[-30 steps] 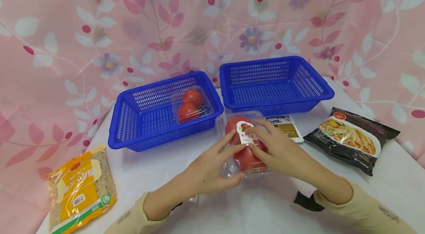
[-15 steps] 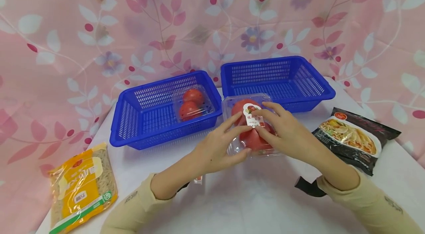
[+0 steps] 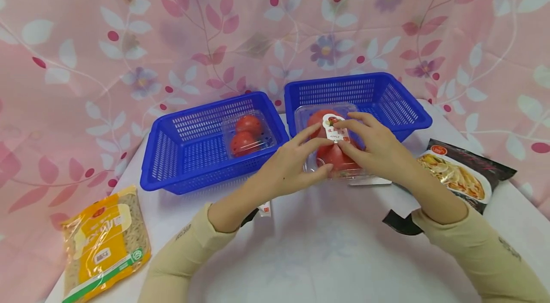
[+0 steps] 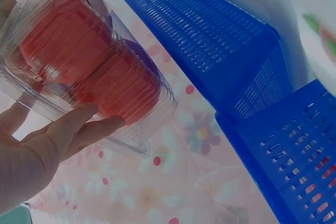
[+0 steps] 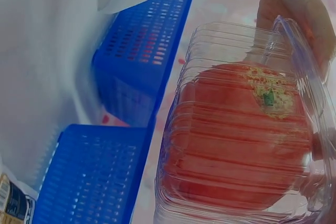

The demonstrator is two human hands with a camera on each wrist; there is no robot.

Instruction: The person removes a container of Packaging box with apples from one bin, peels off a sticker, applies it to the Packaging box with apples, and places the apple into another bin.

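Between left hand (image 3: 289, 169) and right hand (image 3: 380, 148), clamped from both sides with fingers bent over the top: clear box (image 4: 100, 69) of red fruit (image 5: 231, 140), white label (image 3: 334, 129) upward. Held close to the front wall of the right-hand blue basket (image 3: 395, 102), overlapping it as seen from the head; hard to tell how high above the rim. For a good carry, probably best to press evenly from both sides, hold level, go easy on the thin plastic and clear the rim before lowering.

Farther out, on white table (image 3: 309, 255): flat pack (image 3: 371, 182), mostly hidden by the box; black noodle pack (image 3: 464, 172), partly covered by the right forearm (image 3: 436, 198); yellow bag (image 3: 105, 245) at far left. Alongside, left-hand blue basket (image 3: 195, 152) with second clear box (image 3: 249, 133) inside. Behind everything, pink flowered curtain (image 3: 258, 21)
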